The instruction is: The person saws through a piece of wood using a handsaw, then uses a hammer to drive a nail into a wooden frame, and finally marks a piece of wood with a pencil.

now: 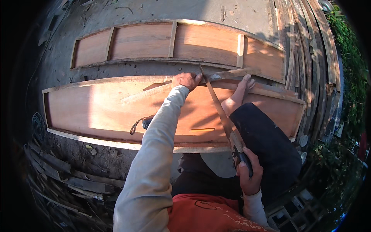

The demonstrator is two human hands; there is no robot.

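My right hand point(250, 172) is wrapped round the dark handle of a handsaw point(217, 101), whose long blade slants up and to the left. Near its tip, the blade crosses a wooden strip point(235, 72) just right of my left hand point(186, 80). That hand is closed on the strip, thumb towards the blade. Beneath lies a shallow wooden panel frame point(112, 105) with a reddish plywood face. My bare foot point(237, 92) rests by the strip, at the frame's far edge. A yellow pencil point(202, 129) and a dark tape measure point(147, 123) with a wrist strap lie on the plywood.
Beyond lies a second panel frame point(141, 40) with cross battens. Long boards point(315, 58) are stacked along the right, beside green plants point(348, 58). Scrap wood point(91, 185) is heaped at the lower left, near a coiled hose point(38, 125).
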